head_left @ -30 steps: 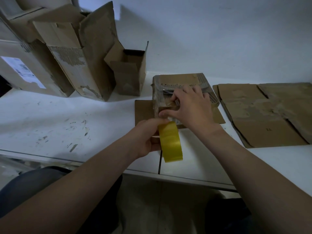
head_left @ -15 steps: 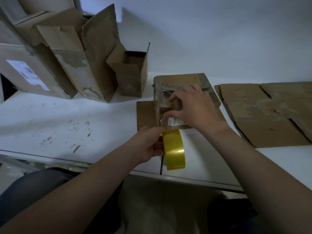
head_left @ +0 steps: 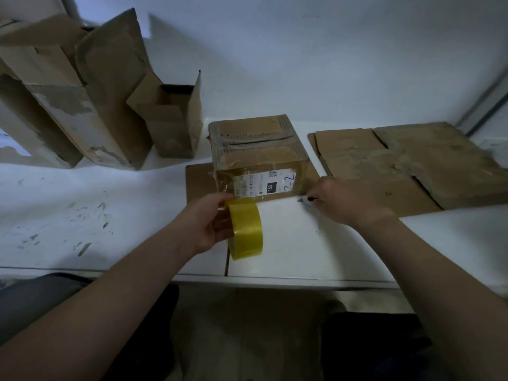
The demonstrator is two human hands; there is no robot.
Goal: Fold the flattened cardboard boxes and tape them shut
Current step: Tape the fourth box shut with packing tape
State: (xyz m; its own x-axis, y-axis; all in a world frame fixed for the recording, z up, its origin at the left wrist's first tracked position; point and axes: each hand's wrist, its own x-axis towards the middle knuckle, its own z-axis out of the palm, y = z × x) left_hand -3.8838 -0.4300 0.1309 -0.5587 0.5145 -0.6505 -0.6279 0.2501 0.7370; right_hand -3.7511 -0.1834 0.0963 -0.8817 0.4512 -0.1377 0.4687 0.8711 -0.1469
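The left hand [head_left: 209,224] grips the yellow tape roll [head_left: 246,229] before the box [head_left: 258,149]; the right hand [head_left: 346,202] rests beside its corner (grip unclear).

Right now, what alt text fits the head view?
A person's left hand holds a yellow tape roll before a closed cardboard box; the right hand touches a small white object beside it. Flattened cardboard lies to the right.

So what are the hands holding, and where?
Left hand grips the tape roll by its left rim. Right hand is at a small tool; hold unclear.
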